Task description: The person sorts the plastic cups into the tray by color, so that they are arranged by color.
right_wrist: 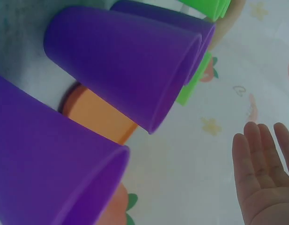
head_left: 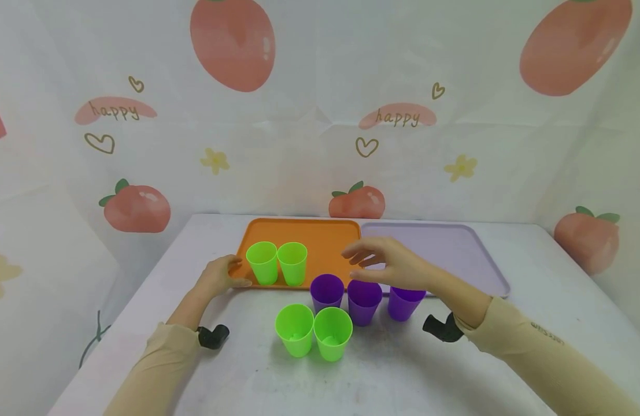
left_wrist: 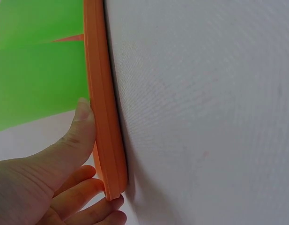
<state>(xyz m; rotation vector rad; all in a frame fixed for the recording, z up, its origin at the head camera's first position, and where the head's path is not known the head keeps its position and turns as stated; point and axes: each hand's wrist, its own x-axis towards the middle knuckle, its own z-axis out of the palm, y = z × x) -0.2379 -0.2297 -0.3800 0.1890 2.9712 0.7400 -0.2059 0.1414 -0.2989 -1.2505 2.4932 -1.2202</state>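
My left hand (head_left: pixel 219 276) holds the near left corner of the orange tray (head_left: pixel 327 242); in the left wrist view, the thumb (left_wrist: pixel 78 129) lies along its rim and the fingers bend around the corner. Two bright green cups (head_left: pixel 262 263) stand upright side by side on that tray, close to this hand. Above the purple cups hovers my right hand (head_left: pixel 389 263), fingers spread forward and holding nothing. Three purple cups (head_left: pixel 365 303) stand in a row on the table before the trays. In the right wrist view, purple cups (right_wrist: pixel 125 61) fill the left side, with my fingers apart from them.
Two more green cups (head_left: pixel 332 334) stand together on the white table (head_left: pixel 278 387), nearer me than the purple ones. A pale lavender tray (head_left: pixel 450 254) lies right of the orange one. Behind the table hangs a fruit-printed cloth (head_left: pixel 299 144).
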